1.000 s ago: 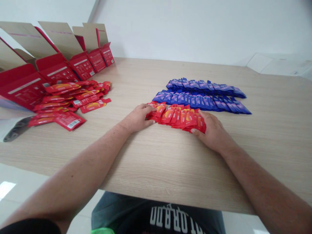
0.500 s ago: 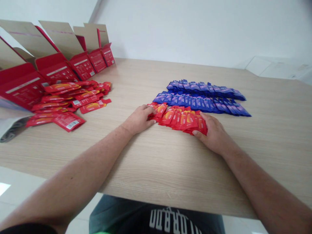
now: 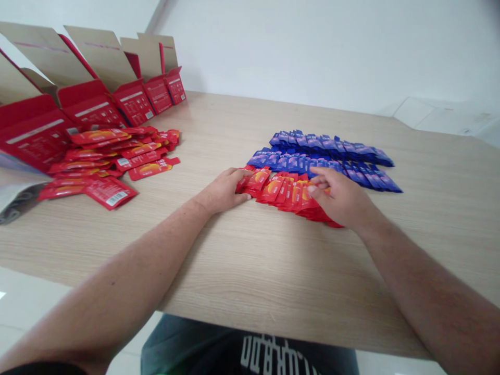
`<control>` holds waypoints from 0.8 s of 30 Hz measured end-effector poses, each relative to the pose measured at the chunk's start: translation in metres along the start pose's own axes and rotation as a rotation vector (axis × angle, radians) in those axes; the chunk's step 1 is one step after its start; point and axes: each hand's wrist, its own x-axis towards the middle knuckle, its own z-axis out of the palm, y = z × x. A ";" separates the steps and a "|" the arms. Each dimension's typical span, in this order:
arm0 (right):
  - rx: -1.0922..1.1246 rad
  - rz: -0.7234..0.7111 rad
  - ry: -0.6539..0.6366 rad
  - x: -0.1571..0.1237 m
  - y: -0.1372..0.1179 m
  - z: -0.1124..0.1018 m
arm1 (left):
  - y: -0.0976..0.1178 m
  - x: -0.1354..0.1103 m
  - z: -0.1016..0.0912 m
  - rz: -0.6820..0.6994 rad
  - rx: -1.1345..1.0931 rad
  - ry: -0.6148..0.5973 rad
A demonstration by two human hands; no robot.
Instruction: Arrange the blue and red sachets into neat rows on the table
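Observation:
A fanned row of red foil sachets (image 3: 287,195) lies on the wooden table (image 3: 250,250), just in front of the nearer row of blue sachets (image 3: 308,164). My left hand (image 3: 224,190) rests flat-fingered against the row's left end, gripping nothing. My right hand (image 3: 339,195) is raised over the right part of the row, with its fingers spread and its fingertips on the sachets, and hides that part. A farther row of blue sachets (image 3: 330,143) lies beyond the nearer one, out of reach of either hand's fingertips.
Several open red cartons (image 3: 133,102) with raised flaps stand along the far left of the table. Loose red sachets (image 3: 109,161) lie heaped in front of them. A silvery bag (image 3: 15,192) pokes in at the left edge. White walls rise behind the table.
My right hand has lifted from the row's right end and moved up and over the sachets. The red row's right end now spreads lower. My left hand has barely moved.

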 end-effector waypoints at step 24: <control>-0.255 -0.124 -0.398 0.122 -0.049 0.072 | -0.001 0.000 0.003 -0.011 -0.026 0.008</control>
